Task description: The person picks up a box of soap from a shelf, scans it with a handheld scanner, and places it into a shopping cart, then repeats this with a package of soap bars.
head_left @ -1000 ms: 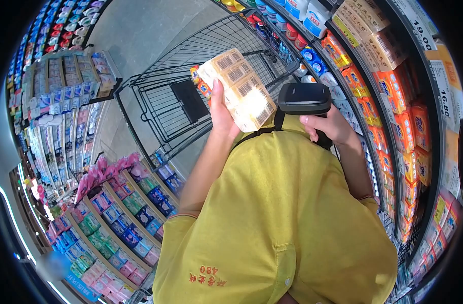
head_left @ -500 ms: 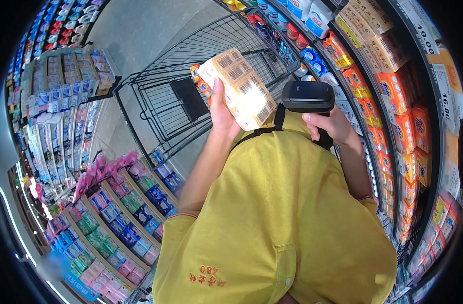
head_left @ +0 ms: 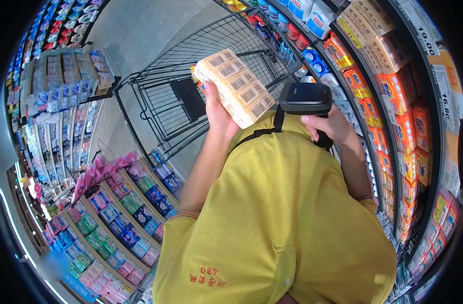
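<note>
My left hand (head_left: 220,112) grips a cream-coloured multipack of soap-like bars (head_left: 237,87) by its lower left side. Several printed barcodes face up toward me on the pack. A small bit of orange packaging (head_left: 201,85) shows behind the pack's left edge; most of it is hidden. In my right hand (head_left: 332,124) is a black handheld barcode scanner (head_left: 305,98), its head to the right of the pack and apart from it. My right fingers wrap around its handle, which is partly hidden.
A black wire shopping cart (head_left: 155,86) stands in front of me. Close on the right, shelves hold orange soap packs (head_left: 393,93), brown boxed packs (head_left: 376,23) and white bottles (head_left: 320,20). Displays of colourful packets (head_left: 109,215) stand on the left.
The pack has tilted and shifted slightly left, and the bright glare on its barcodes is gone. The scanner has moved slightly left. Both hands keep their hold.
</note>
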`<control>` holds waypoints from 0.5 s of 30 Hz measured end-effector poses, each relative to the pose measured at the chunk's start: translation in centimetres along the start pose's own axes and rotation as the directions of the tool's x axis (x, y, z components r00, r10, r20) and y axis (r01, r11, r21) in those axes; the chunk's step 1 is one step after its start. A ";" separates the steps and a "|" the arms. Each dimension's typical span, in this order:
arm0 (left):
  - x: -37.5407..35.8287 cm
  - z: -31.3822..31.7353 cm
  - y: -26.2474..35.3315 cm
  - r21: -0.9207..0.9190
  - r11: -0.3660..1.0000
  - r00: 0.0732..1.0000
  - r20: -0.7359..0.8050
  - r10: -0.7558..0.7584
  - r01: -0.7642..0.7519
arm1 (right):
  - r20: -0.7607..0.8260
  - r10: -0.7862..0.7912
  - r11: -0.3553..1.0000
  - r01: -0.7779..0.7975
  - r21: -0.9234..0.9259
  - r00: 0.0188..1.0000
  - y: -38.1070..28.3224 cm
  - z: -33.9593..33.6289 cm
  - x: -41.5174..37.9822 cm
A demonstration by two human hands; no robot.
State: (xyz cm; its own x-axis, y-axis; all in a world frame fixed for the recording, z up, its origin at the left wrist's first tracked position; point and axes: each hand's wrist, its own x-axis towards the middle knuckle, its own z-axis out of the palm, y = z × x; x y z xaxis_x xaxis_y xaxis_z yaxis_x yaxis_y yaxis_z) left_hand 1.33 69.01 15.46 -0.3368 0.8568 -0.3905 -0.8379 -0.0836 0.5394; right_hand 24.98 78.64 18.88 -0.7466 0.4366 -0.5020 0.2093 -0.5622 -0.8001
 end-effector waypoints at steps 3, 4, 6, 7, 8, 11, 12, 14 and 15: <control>-0.1 -0.1 0.0 -0.061 0.998 1.000 -0.009 -0.028 0.027 | 0.008 -0.036 0.998 0.036 -0.056 0.999 0.1 0.7 0.3; 0.0 -0.1 -0.1 -0.052 0.998 0.999 -0.022 -0.033 0.032 | 0.007 -0.059 0.995 0.060 -0.081 0.998 0.2 0.9 0.4; 0.0 -0.3 -0.1 -0.043 0.998 0.999 -0.035 -0.038 0.036 | 0.041 -0.044 0.995 0.048 -0.091 0.998 0.2 1.0 0.5; 0.0 -0.4 -0.1 -0.073 0.996 0.998 0.002 -0.056 0.056 | 0.075 -0.029 0.994 0.037 -0.100 0.997 0.2 1.0 0.6; 0.0 -0.6 -0.2 -0.103 0.992 0.997 0.038 -0.073 0.077 | 0.075 -0.029 0.994 0.037 -0.101 0.997 0.4 0.9 0.7; 0.1 -1.1 -0.3 -0.166 0.981 0.994 0.066 -0.087 0.097 | 0.084 -0.012 0.985 0.026 -0.172 0.996 0.7 0.8 0.9; -0.1 -0.9 -0.2 -0.167 0.981 0.994 0.066 -0.086 0.096 | 0.081 -0.018 0.986 0.031 -0.161 0.997 0.7 0.9 0.8; -0.3 -0.3 -0.1 -0.180 0.979 0.993 0.085 -0.086 0.100 | 0.080 -0.029 0.987 0.041 -0.155 0.996 0.4 1.3 0.9; -0.4 -0.1 -0.1 -0.180 0.979 0.993 0.086 -0.083 0.098 | 0.065 -0.038 0.989 0.047 -0.140 0.997 0.3 1.4 0.9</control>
State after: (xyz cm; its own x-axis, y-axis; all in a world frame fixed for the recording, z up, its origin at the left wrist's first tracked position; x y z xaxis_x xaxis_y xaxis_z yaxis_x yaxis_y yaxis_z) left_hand 1.49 68.65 15.47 -0.2274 0.9015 -0.3682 -0.9305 -0.0896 0.3552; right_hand 23.47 77.83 18.66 -0.7937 0.4108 -0.4486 0.2605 -0.4369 -0.8610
